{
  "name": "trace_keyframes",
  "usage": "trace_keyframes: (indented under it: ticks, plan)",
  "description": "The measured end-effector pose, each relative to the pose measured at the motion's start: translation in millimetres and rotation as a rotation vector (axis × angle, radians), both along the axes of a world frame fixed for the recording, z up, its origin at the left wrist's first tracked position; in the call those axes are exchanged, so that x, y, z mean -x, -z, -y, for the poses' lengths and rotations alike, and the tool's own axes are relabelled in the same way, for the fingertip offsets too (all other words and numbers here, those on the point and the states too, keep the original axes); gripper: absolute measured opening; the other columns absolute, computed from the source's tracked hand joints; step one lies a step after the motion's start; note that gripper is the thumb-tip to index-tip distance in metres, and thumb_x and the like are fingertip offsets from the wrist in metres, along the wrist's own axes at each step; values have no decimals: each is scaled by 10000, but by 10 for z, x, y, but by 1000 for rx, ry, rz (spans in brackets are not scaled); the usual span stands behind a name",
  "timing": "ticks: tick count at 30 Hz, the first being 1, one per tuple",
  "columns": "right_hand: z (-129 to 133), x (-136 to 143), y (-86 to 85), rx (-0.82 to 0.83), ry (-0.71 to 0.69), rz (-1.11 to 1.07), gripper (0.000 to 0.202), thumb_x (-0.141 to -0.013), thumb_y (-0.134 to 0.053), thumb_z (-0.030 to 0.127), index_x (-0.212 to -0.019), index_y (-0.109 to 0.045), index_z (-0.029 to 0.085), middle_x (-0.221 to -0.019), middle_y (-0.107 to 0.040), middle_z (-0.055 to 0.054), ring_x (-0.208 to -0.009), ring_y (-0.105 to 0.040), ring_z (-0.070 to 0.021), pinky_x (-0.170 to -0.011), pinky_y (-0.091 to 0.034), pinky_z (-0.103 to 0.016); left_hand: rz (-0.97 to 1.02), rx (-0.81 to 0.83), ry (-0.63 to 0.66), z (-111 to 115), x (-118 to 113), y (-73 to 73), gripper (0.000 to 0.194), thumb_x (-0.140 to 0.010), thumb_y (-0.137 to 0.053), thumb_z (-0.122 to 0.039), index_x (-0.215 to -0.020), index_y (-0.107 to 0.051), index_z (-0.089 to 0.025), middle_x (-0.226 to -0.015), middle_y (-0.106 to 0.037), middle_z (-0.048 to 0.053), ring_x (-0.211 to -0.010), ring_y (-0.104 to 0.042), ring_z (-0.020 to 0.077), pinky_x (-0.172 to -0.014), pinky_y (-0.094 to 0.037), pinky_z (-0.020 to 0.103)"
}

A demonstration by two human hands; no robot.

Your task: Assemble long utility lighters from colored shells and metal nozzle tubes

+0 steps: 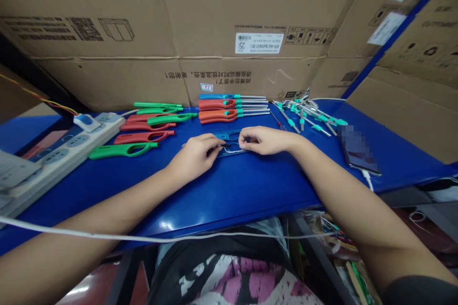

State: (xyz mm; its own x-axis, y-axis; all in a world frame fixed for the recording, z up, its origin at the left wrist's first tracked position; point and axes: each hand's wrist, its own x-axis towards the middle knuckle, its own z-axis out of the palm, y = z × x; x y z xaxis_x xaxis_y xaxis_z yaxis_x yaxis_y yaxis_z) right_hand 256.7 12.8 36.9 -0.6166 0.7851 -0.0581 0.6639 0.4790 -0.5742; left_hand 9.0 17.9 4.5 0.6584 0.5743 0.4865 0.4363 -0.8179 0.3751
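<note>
A blue long-nosed lighter's handle shell [234,136] lies on the table between my hands, partly hidden by both. My left hand [198,155] pinches a small black part [226,145] over the shell. A thin white wire [232,151] curves from there toward my right hand [263,140]. The thumb and forefinger of that hand are closed at the shell's right end; whatever is between them is too small to make out. Just behind the shell are assembled lighters [218,116] in orange, red and blue with metal tubes.
Green and red handle shells [123,150] lie to the left, beside a white power strip [67,147]. Metal tubes with teal ends [304,112] are heaped at right, near a screwdriver [278,121] and a phone [358,147]. A cardboard wall [143,47] stands behind; a white cable [179,237] crosses in front.
</note>
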Motion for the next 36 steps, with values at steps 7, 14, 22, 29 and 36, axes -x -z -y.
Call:
trace_keyframes:
  ticks: [7,14,22,29,36]
  plan:
    - [13,7,-21,1,-12,17,129,-871,-593,232,-963,-641,156,-874,-623,-41,-705,-509,-127,-652,-401,-247,41,-20,4,39,-6,-36,190,-929,-552,-216,-971,-729,-163,-926,-734,70,-825,-687,179,-754,-539,283]
    - [-8,-2,11,-33,-1,16,108,-869,-540,155,-921,-635,164,-890,-667,-50,-726,-538,-145,-690,-416,-267,50,-12,5,49,-5,-36,176,-928,-569,-230,-949,-728,-160,-892,-721,62,-783,-667,163,-717,-520,265]
    - [-17,-3,19,-18,-45,4,123,-911,-540,247,-905,-621,155,-886,-624,-45,-750,-531,-140,-699,-421,-262,37,-1,-12,7,0,2,218,-925,-559,-210,-1007,-751,-147,-942,-747,80,-827,-697,183,-763,-549,288]
    - [-10,-16,25,-33,-79,-25,253,-905,-600,413,-875,-622,163,-870,-569,-24,-695,-467,-115,-645,-384,-248,53,-23,-22,-13,4,23,240,-935,-546,-195,-1041,-756,-146,-999,-774,90,-893,-729,206,-830,-566,314]
    - [-13,-19,23,-18,-108,-72,288,-915,-599,437,-821,-622,165,-843,-542,-10,-697,-457,-109,-656,-378,-249,-11,31,-73,-3,13,-8,221,-922,-585,-221,-1030,-772,-175,-1005,-786,61,-881,-745,212,-818,-571,310]
